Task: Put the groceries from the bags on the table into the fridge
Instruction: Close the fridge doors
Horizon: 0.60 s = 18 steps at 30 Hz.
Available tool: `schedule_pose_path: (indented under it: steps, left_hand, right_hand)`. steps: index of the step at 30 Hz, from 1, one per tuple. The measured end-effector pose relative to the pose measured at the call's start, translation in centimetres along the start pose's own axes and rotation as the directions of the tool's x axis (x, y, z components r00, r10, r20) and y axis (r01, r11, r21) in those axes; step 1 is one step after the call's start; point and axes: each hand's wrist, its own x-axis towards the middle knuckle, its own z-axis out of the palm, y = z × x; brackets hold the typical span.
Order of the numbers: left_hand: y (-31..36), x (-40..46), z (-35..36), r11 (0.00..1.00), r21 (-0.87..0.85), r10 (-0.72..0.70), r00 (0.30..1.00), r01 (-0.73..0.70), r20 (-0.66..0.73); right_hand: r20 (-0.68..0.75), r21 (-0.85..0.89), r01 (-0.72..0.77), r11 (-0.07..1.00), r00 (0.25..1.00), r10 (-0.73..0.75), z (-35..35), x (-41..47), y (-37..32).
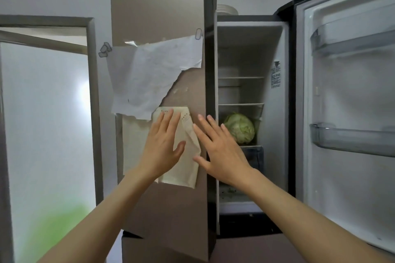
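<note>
The fridge stands in front of me with both upper doors swung out. A green cabbage [239, 127] lies on a low shelf inside the fridge compartment [241, 53]. My left hand [162, 145] lies flat, fingers apart, on the outer face of the left door [158, 17], over a cream paper [186, 168] stuck there. My right hand [220, 147] is spread against the same door's right edge, next to the cabbage shelf. Neither hand holds anything. No bags or table are in sight.
The right door [350, 96] is wide open, with two bare door bins [352, 137]. A torn white sheet [149, 74] hangs from magnets on the left door. White plates [227, 9] sit on top of the fridge. A frosted glass door [42, 113] is at the left.
</note>
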Motion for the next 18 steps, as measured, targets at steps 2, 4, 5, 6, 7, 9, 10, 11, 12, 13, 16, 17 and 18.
schedule_pose_path:
  steps: [2, 4, 5, 6, 7, 9, 10, 11, 12, 13, 16, 17, 18]
  left_hand:
    - [-0.7, 0.2, 1.2, 0.995, 0.062, -0.083, 0.989, 0.076, 0.123]
    - [-1.3, 0.5, 2.4, 0.982, 0.136, -0.162, 0.961, 0.134, 0.222]
    - [-1.5, 0.7, 3.0, 0.974, 0.169, -0.188, 0.948, 0.148, 0.256]
    - [-1.8, 1.0, 3.5, 0.97, 0.193, -0.202, 0.938, 0.15, 0.281]
    - [-2.0, 1.3, 4.1, 0.968, 0.206, -0.204, 0.933, 0.146, 0.296]
    - [-2.3, 1.9, 5.3, 0.968, 0.212, -0.198, 0.929, 0.135, 0.312]
    - [-2.6, 2.0, 6.0, 0.969, 0.212, -0.192, 0.932, 0.129, 0.306]
    - [-2.8, 2.1, 6.6, 0.969, 0.212, -0.186, 0.939, 0.127, 0.29]
    - [-3.1, 2.2, 7.2, 0.97, 0.206, -0.182, 0.946, 0.128, 0.268]
    - [-3.4, 2.2, 7.6, 0.972, 0.196, -0.177, 0.952, 0.13, 0.248]
    - [-3.9, 2.4, 8.5, 0.974, 0.187, -0.166, 0.961, 0.126, 0.22]
    - [-3.8, 2.5, 8.6, 0.973, 0.191, -0.169, 0.96, 0.127, 0.223]
    - [-3.6, 2.6, 8.7, 0.972, 0.193, -0.175, 0.959, 0.132, 0.223]
  right_hand:
    - [0.045, -0.142, 0.029, 0.989, 0.999, -0.023, 1.1, 0.4, 0.7]
    - [0.082, -0.225, 0.006, 0.974, 0.997, 0.012, 2.4, 1.1, 1.9]
    - [0.092, -0.249, -0.02, 0.968, 0.995, 0.044, 3.0, 1.4, 2.6]
    - [0.1, -0.267, -0.047, 0.963, 0.992, 0.076, 3.7, 1.8, 3.3]
    - [0.102, -0.28, -0.067, 0.958, 0.99, 0.099, 4.4, 2.0, 3.9]
    - [0.088, -0.283, -0.083, 0.956, 0.99, 0.112, 5.9, 2.3, 4.8]
    - [0.067, -0.286, -0.081, 0.955, 0.992, 0.105, 6.6, 2.4, 5.2]
    - [0.047, -0.304, -0.075, 0.95, 0.994, 0.094, 7.2, 2.5, 5.6]
    - [0.038, -0.323, -0.07, 0.944, 0.995, 0.087, 7.8, 2.5, 6.0]
    - [0.032, -0.335, -0.07, 0.94, 0.996, 0.085, 8.1, 2.7, 6.3]
    - [0.054, -0.35, -0.056, 0.935, 0.995, 0.08, 8.6, 3.1, 7.2]
    - [0.069, -0.342, -0.059, 0.938, 0.994, 0.088, 8.7, 3.2, 7.3]
    - [0.079, -0.341, -0.067, 0.938, 0.992, 0.099, 8.7, 3.3, 7.3]
